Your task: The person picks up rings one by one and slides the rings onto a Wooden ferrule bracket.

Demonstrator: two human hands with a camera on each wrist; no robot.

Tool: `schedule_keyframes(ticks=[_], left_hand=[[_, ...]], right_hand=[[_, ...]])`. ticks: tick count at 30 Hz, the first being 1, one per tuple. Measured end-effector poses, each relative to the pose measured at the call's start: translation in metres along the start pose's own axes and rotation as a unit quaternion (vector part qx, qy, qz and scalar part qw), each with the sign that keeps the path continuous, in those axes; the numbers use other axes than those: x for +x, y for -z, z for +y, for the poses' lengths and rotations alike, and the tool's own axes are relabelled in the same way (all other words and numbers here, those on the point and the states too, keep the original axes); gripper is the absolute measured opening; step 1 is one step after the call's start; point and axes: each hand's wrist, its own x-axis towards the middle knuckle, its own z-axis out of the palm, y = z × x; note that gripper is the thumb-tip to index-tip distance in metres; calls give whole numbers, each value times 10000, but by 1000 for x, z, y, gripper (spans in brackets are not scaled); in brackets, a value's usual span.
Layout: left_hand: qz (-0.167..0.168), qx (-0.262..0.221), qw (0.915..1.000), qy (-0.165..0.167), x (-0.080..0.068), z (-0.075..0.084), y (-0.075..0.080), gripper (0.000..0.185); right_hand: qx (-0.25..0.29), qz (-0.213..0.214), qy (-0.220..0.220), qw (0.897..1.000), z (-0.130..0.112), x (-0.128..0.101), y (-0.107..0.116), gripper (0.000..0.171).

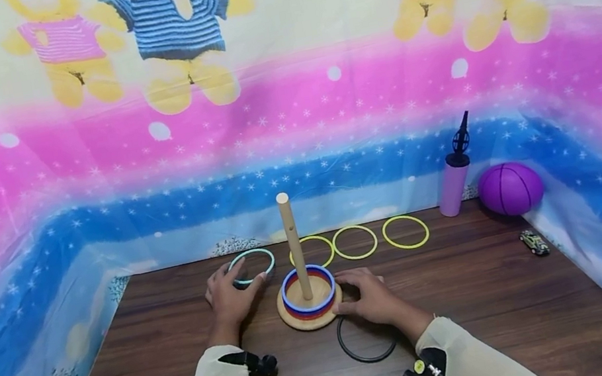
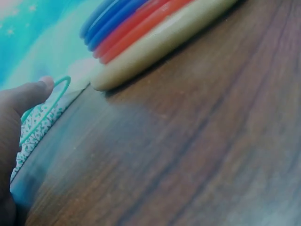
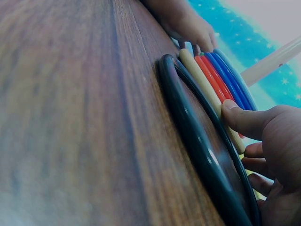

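Currently, the left hand [image 1: 232,297] lies at about 10 o'clock of the wooden base [image 1: 309,325], thumb and fingers pinching the near-left rim of a turquoise ring [image 1: 274,258]. Left wrist view: the thumb tip meets that ring, which shows against the printed cloth [image 1: 322,103] and appears raised off the table [image 1: 508,299].

Right hand [image 1: 371,296]: at 3 to 4 o'clock of the base, thumb and bent fingers set about its edge. Right wrist view: thumb tip against the rim; firmness of grip cannot be judged.

Base sits flat on the table, its post [image 1: 294,243] upright. Blue rings [image 2: 117,28] lie around the post, stacked above red rings [image 2: 143,33].

Black ring [image 1: 368,361]: flat on the table, roughly 5 o'clock of the base, partly hidden below the right hand.

Three yellow rings [image 1: 358,258] lie in a row near the back edge, from 12 to 2 o'clock; the leftmost is partly hidden behind the post.

Farther out: pink pump [image 1: 454,188] upright at 2 o'clock, purple ball [image 1: 511,188] just beside it, toy car [image 1: 534,243] at 3 o'clock, well apart from both hands.
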Motion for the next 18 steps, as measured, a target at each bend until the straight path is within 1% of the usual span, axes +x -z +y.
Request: schedule_keyframes(ticks=[5, 9, 13, 18], left_hand=[[195, -395, 9990, -48, -3, 1, 3, 71], [345, -677, 9970, -149, -6, 2, 3, 70], [552, -836, 9946, -273, -8, 0, 3, 68], [820, -1011, 9902, -508, -8, 1, 3, 65]], right_hand=[[3, -2, -36, 10000, -1, 0, 1, 61], [22, -12, -46, 10000, -2, 0, 1, 61], [11, -52, -42, 10000, -1, 0, 0, 61], [23, -29, -20, 10000, 0, 1, 0, 62]])
